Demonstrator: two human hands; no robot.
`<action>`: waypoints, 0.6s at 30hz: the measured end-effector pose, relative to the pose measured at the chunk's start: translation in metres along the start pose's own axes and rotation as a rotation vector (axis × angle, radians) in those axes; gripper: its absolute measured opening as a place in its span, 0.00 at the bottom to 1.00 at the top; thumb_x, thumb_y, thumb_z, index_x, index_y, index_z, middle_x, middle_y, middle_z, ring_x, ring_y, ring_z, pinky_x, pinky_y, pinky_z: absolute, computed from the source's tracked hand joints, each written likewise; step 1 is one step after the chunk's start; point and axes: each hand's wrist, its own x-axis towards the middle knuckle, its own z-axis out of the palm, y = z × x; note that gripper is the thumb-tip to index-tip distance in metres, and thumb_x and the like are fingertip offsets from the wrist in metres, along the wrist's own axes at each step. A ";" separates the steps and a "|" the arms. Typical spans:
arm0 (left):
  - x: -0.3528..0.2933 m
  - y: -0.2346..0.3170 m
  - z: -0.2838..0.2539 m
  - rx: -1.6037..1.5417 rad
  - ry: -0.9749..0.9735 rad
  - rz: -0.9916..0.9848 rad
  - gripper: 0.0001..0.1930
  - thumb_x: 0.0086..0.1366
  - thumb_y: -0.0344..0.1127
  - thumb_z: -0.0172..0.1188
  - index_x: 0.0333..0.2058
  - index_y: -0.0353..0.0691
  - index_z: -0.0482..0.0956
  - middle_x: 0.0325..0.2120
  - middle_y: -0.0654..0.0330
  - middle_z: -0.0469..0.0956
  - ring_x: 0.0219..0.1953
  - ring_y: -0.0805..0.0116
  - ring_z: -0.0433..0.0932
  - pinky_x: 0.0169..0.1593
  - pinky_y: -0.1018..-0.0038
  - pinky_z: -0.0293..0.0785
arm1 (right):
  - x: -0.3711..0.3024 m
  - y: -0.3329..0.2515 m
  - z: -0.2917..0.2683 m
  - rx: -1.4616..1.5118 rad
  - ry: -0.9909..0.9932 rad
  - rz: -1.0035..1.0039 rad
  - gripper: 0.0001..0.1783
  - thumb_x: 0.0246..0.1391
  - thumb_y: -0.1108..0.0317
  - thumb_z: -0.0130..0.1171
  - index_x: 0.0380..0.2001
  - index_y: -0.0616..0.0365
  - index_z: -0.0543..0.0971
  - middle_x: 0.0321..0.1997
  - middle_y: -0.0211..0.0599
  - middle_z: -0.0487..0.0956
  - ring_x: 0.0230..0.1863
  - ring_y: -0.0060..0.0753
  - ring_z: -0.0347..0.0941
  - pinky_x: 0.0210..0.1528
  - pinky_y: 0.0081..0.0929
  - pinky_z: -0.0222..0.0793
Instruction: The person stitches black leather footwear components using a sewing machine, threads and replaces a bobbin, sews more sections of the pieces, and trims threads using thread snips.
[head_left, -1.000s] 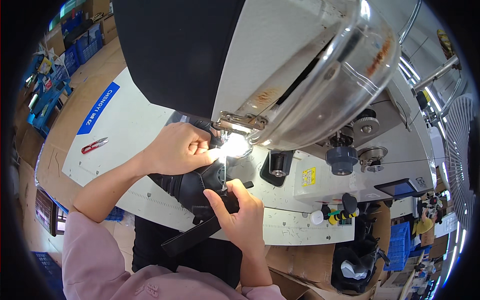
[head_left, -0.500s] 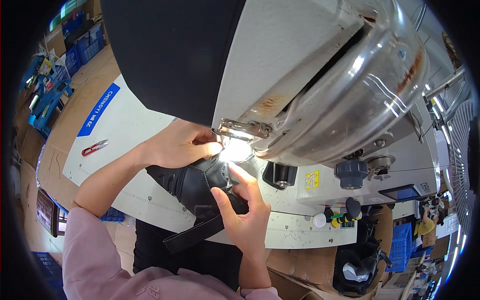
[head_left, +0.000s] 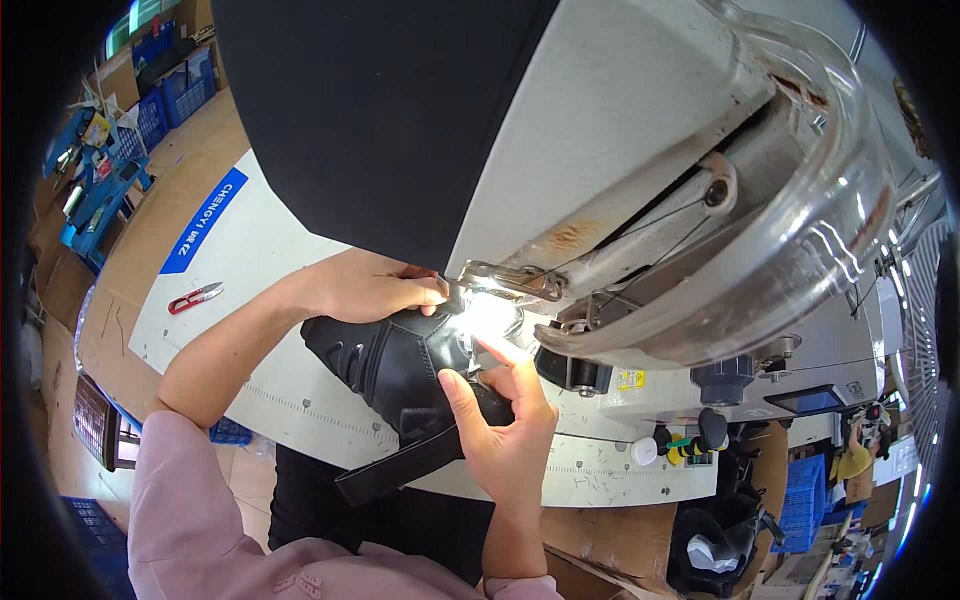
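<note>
A black leather-like piece point(head_left: 400, 365), with stitched seams and a loose strap point(head_left: 385, 470), lies on the white table beneath the sewing machine head point(head_left: 600, 160). The piece is folded and partly covered, so its exact kind cannot be told. My left hand point(head_left: 365, 288) pinches its far edge beside the brightly lit needle area. My right hand point(head_left: 508, 420) grips its right side, the index finger pointing to the lit spot and the thumb resting on top. Glare hides the needle and the stitching point.
Red-handled thread snips point(head_left: 195, 298) lie at left on the white tabletop point(head_left: 270, 375). A clear curved guard point(head_left: 800, 270) fronts the machine. Thread scraps lie at right near a white round cap point(head_left: 644, 452). A cardboard box point(head_left: 615, 540) with black pieces stands below, beside blue crates point(head_left: 802, 500).
The view has shifted, so the machine, hands and black piece appear slightly farther right and lower. The lever under the clear guard shows more now. Both hands keep their hold.
</note>
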 end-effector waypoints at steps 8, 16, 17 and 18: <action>0.007 0.026 -0.006 0.085 -0.086 -0.308 0.14 0.63 0.43 0.51 0.27 0.42 0.80 0.24 0.69 0.75 0.30 0.77 0.69 0.40 0.78 0.63 | 0.006 0.009 0.002 0.007 -0.005 -0.003 0.21 0.49 0.71 0.66 0.46 0.65 0.76 0.20 0.30 0.78 0.24 0.11 0.68 0.31 0.11 0.62; 0.004 0.009 -0.010 0.092 -0.097 -0.165 0.16 0.64 0.45 0.50 0.26 0.42 0.80 0.22 0.69 0.73 0.29 0.77 0.68 0.40 0.78 0.62 | 0.011 0.007 0.002 0.029 -0.011 -0.005 0.20 0.50 0.73 0.65 0.46 0.67 0.75 0.21 0.30 0.79 0.24 0.10 0.68 0.32 0.11 0.62; 0.011 -0.002 -0.009 0.098 -0.112 -0.209 0.14 0.63 0.43 0.50 0.27 0.43 0.80 0.22 0.69 0.74 0.28 0.76 0.68 0.39 0.78 0.62 | 0.011 0.008 0.004 0.027 0.007 -0.046 0.20 0.49 0.73 0.65 0.46 0.67 0.75 0.21 0.30 0.79 0.24 0.10 0.68 0.31 0.11 0.62; 0.015 -0.005 -0.008 0.103 -0.129 -0.252 0.13 0.63 0.42 0.51 0.27 0.43 0.81 0.22 0.68 0.75 0.28 0.76 0.68 0.37 0.78 0.63 | 0.012 0.009 0.005 0.024 0.024 -0.087 0.20 0.49 0.72 0.66 0.46 0.67 0.76 0.20 0.29 0.78 0.24 0.10 0.68 0.31 0.11 0.62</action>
